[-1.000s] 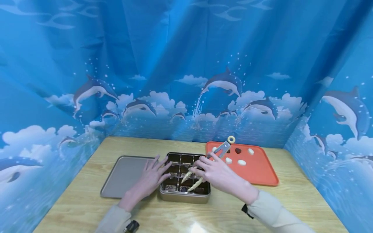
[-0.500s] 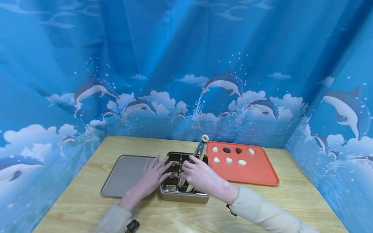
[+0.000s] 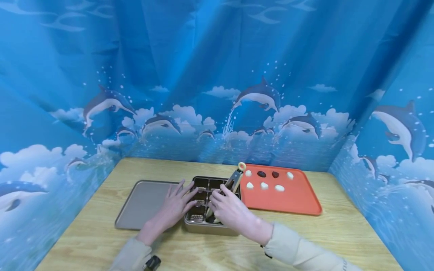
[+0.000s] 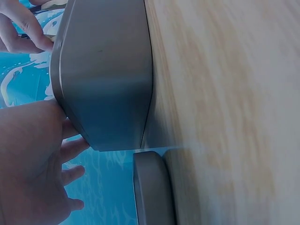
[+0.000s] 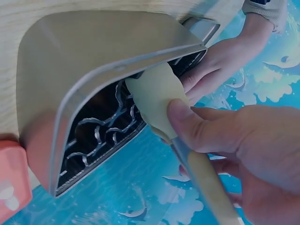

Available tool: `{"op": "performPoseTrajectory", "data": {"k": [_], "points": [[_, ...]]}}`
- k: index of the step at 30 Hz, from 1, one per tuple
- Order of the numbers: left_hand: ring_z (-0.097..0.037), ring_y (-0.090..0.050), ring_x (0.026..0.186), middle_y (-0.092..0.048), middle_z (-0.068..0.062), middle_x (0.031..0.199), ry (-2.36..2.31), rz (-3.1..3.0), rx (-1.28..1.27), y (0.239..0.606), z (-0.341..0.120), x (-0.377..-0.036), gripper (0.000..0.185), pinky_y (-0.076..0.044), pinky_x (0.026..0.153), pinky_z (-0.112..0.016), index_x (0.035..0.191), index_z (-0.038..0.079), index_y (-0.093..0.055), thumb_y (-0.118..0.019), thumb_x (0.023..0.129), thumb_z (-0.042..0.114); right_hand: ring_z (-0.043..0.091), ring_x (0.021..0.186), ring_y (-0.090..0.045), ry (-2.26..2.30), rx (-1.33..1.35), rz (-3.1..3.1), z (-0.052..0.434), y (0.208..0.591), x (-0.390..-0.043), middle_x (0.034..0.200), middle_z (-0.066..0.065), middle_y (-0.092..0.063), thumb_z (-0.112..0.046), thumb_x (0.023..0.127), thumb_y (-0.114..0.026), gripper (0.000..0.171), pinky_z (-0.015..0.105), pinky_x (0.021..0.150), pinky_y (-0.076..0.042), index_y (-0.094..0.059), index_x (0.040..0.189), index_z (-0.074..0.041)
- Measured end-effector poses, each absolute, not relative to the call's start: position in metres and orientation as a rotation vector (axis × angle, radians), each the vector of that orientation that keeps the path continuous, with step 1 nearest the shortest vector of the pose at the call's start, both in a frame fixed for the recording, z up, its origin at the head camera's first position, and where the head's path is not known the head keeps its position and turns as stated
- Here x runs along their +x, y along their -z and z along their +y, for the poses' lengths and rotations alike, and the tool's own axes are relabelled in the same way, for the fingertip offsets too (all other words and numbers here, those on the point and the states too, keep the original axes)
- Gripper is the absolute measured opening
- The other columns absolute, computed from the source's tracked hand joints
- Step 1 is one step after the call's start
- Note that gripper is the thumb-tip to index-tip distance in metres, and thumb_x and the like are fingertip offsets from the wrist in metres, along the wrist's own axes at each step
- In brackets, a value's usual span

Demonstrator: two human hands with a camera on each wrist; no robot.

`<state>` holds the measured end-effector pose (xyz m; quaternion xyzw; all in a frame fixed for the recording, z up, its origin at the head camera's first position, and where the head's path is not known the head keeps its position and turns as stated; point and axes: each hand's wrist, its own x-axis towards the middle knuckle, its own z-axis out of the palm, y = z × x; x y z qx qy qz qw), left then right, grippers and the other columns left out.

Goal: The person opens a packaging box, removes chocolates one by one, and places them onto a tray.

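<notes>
My right hand grips a pair of tongs with metal arms and cream-coloured tips. Its thumb presses one arm, and the tongs' pale head reaches down into a deep brown-grey pan split into square compartments. The ends lie in a front middle compartment, hidden by the rim in the right wrist view; I cannot tell whether they hold anything. Fingers spread, my left hand rests at the pan's left rim. In the left wrist view its fingers are beside the pan's corner.
A flat grey tray or lid lies left of the pan. On the right, a red tray bears several white pebble-like pieces and two dark ones. A dolphin-print curtain stands behind the wooden table.
My right hand has moved left over the pan, swinging the tongs more upright. Their arms have drawn closer together and their tips have sunk into the compartment. The left hand stays put.
</notes>
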<state>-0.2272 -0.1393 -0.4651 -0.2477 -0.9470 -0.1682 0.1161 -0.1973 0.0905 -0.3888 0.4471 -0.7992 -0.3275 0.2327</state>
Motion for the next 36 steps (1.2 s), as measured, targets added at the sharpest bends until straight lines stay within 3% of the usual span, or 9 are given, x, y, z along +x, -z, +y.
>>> {"op": "performPoseTrajectory", "data": {"k": [13, 18, 24, 32, 36], "points": [[-0.043, -0.021, 0.152, -0.037, -0.014, 0.16, 0.468, -2.794, -0.722, 0.466, -0.14, -0.228, 0.051, -0.012, 0.117, -0.073, 0.149, 0.012, -0.051, -0.055, 0.105, 0.036, 0.013, 0.108, -0.059, 0.732, 1.238, -2.168, 0.114, 0.379, -0.197, 0.114, -0.01, -0.07, -0.024, 0.09, -0.078, 0.035, 0.039, 0.099, -0.045, -0.073, 0.124, -0.031], [-0.043, -0.02, 0.152, -0.037, -0.015, 0.16, 0.48, -2.795, -0.728, 0.466, -0.14, -0.228, 0.051, -0.011, 0.117, -0.073, 0.149, 0.011, -0.05, -0.055, 0.105, 0.035, 0.017, 0.112, -0.057, 0.646, 1.208, -2.22, 0.13, 0.375, -0.197, 0.119, -0.006, -0.068, -0.018, 0.087, -0.081, 0.048, 0.043, 0.099, -0.046, -0.068, 0.132, -0.028], [-0.043, -0.02, 0.151, -0.036, -0.016, 0.16, 0.48, -2.794, -0.731, 0.466, -0.14, -0.227, 0.051, -0.009, 0.118, -0.072, 0.149, 0.01, -0.05, -0.054, 0.105, 0.034, 0.019, 0.108, -0.058, 0.443, 1.16, -2.244, 0.147, 0.385, -0.2, 0.118, -0.003, -0.067, -0.011, 0.085, -0.081, 0.058, 0.043, 0.09, -0.047, -0.063, 0.138, -0.025], [-0.044, -0.024, 0.15, -0.04, -0.016, 0.159, 0.451, -2.748, -0.735, 0.467, -0.14, -0.227, 0.05, -0.016, 0.116, -0.074, 0.148, 0.011, -0.052, -0.056, 0.104, 0.034, 0.021, 0.109, -0.06, 0.253, 1.074, -2.288, 0.166, 0.393, -0.204, 0.12, 0.0, -0.065, -0.023, 0.081, -0.086, 0.064, 0.047, 0.09, -0.048, -0.061, 0.141, -0.025], [-0.045, -0.024, 0.15, -0.04, -0.016, 0.159, 0.464, -2.739, -0.739, 0.468, -0.14, -0.227, 0.05, -0.015, 0.116, -0.074, 0.147, 0.01, -0.053, -0.057, 0.104, 0.033, 0.024, 0.107, -0.06, 0.198, 0.995, -2.279, 0.178, 0.393, -0.206, 0.118, 0.002, -0.066, -0.021, 0.078, -0.088, 0.065, 0.051, 0.091, -0.047, -0.062, 0.139, -0.022]]}}
